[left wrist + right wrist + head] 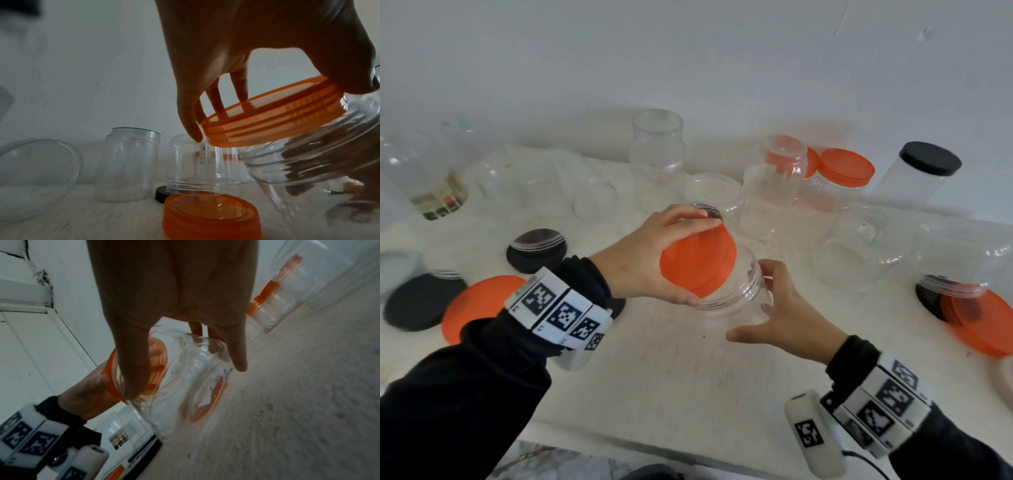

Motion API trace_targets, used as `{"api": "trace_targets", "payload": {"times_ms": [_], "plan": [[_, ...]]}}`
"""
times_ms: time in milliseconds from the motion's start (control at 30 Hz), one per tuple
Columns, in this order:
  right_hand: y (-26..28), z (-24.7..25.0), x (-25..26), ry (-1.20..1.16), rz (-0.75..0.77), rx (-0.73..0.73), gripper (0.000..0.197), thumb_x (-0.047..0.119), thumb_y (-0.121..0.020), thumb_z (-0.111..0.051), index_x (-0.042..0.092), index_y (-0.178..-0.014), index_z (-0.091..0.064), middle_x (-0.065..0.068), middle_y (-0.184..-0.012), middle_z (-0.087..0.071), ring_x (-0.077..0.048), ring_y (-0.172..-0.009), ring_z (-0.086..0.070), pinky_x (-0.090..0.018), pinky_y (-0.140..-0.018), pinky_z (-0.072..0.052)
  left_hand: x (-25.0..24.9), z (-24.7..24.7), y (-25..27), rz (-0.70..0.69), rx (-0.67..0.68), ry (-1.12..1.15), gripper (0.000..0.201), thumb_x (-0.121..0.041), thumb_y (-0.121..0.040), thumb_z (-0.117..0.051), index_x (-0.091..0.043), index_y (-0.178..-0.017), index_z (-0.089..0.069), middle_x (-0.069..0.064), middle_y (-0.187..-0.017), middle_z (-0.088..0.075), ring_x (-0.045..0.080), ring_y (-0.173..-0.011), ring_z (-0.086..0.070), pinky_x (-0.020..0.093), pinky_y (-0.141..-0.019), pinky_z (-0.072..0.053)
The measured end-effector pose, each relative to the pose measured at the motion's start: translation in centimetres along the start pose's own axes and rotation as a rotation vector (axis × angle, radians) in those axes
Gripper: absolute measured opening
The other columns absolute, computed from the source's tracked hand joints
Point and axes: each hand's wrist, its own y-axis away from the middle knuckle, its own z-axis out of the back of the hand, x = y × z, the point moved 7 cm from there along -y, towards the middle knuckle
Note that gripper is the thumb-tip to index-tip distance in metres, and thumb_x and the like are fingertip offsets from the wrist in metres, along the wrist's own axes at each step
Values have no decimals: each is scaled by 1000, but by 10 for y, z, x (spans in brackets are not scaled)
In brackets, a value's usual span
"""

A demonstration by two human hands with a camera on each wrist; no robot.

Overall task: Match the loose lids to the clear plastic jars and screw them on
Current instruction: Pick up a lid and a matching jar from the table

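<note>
Table (688, 383): a big white table with a rough top. Lots of clear jars and loose lids sit on it.
Wall (688, 61): plain and white, right behind the table.
Clear jar (739, 294): the one being worked on. It is in the middle of the table, tipped to one side, with its open mouth facing the left hand. In the left wrist view (298, 162) the screw rings at its mouth show.
Left hand (640, 260): its fingers and thumb curl around the edge of the orange lid and grip it.
Right hand (787, 315): it wraps around the side of the clear jar, thumb on one side and fingers on the other, and holds it.
Orange lid (697, 262): it sits tilted on the mouth of the clear jar. I cannot tell if it is screwed on.
Jar with black lid (917, 174): stands far back on the right, closed.
Jar with orange lid (842, 171): just beside it, closed too.
Loose orange lid (479, 305): lies flat on the left, near the left wrist.
Loose black lid (421, 301): touches the loose orange lid on its left side.
</note>
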Motion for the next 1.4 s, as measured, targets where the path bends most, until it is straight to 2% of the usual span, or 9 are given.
{"api": "trace_targets", "payload": {"times_ms": [167,400,500,600,867,1000,1233,1333,1400], "plan": [[-4,-14,7,-12,4,48,101,43,-58,-81,25,-135,-19,17,-128,-32,0,-122,-34,-18,-100,-32,4,3,8,16,20,37,96,-63,-52,-71,-44,-137,-30,-19,-136,-23,-4,-128,-25,16,-100,-30],[-10,-39,14,-92,41,64,88,22,-58,-88,34,-124,-31,12,-129,-42,-3,-117,-46,-18,-93,-44,7,-6,21,12,89,51,94,-66,-52,-68,-44,-135,-31,-19,-139,-25,4,-132,-23,29,-109,-28],[-13,-48,18,-114,65,49,89,20,-57,-89,32,-125,-32,13,-126,-45,-2,-116,-47,-20,-94,-44,3,-10,24,-12,107,13,93,-69,-51,-64,-47,-133,-27,-33,-137,-21,-2,-130,-19,12,-105,-18],[-15,-53,21,-139,66,41,89,17,-56,-89,29,-125,-34,13,-124,-48,-2,-115,-49,-17,-90,-46,-2,-12,25,-61,99,-84,100,-70,-51,-59,-27,-138,-38,-31,-133,-21,3,-124,-23,2,-100,-12],[-12,-57,27,-117,50,22,91,17,-55,-89,29,-125,-33,14,-122,-47,-3,-113,-50,-15,-87,-48,-4,-15,28,-48,144,-191,104,-75,-49,-53,-23,-137,-41,-11,-141,-32,12,-121,-28,37,-105,-32],[-9,-55,28,-74,38,-10,89,19,-53,-90,27,-122,-34,15,-117,-48,-4,-110,-51,-16,-84,-48,-5,-17,29,-54,158,-157,104,-73,-49,-58,-23,-139,-38,-12,-143,-29,10,-124,-25,33,-107,-28],[1,-37,11,-64,-25,18,94,17,-53,-89,28,-126,-31,12,-122,-46,-9,-116,-49,-24,-95,-46,11,-32,38,22,202,355,113,-41,-48,-87,-48,-130,-9,-34,-135,-13,-21,-127,-16,3,-102,-21],[4,-32,15,-29,-10,78,109,24,-49,-88,31,-134,-20,14,-127,-40,-9,-122,-44,-19,-94,-43,17,-43,35,79,238,503,109,-6,-57,-86,-41,-131,-14,-29,-133,-21,-23,-121,-27,3,-95,-30],[5,-24,27,50,7,100,125,36,-43,-85,33,-142,-8,14,-132,-32,-6,-123,-40,-17,-95,-38,21,-48,30,102,251,522,113,-2,-56,-86,-37,-133,-11,-24,-132,-25,-21,-117,-32,2,-94,-31]]}}
